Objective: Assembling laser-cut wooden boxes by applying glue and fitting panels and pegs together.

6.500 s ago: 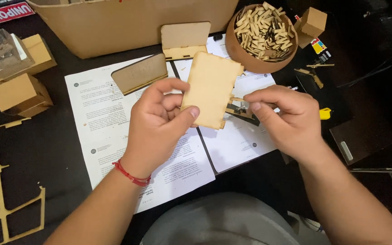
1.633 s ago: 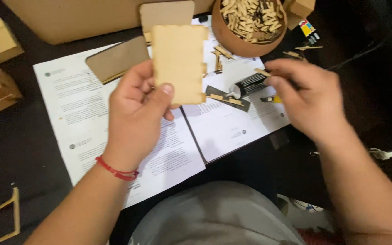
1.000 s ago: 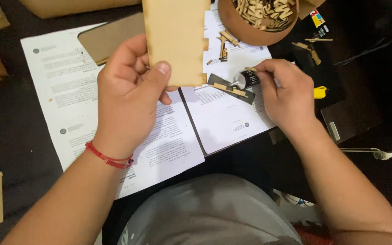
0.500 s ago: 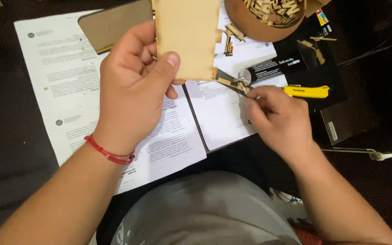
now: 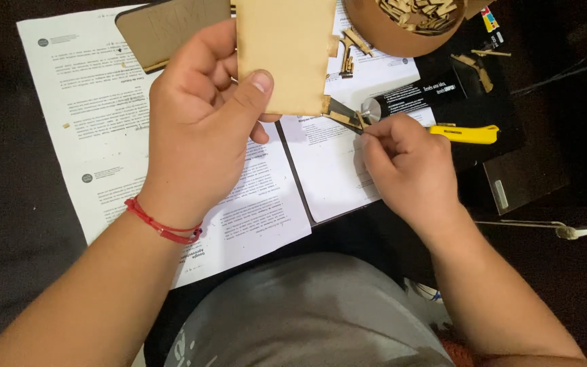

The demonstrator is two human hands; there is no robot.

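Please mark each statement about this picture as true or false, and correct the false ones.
1. The left hand holds a flat wooden panel. True.
2. The right hand is resting flat and empty. False: it pinches a small wooden piece at the panel's lower corner.
3. A yellow utility knife lies beside the right hand. True.
4. The bowl is empty. False: it holds small wooden pieces.

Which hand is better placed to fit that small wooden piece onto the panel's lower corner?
Right. The right hand already pinches the small wooden piece beside the wooden panel and its lower corner, while the left hand is occupied gripping the panel.
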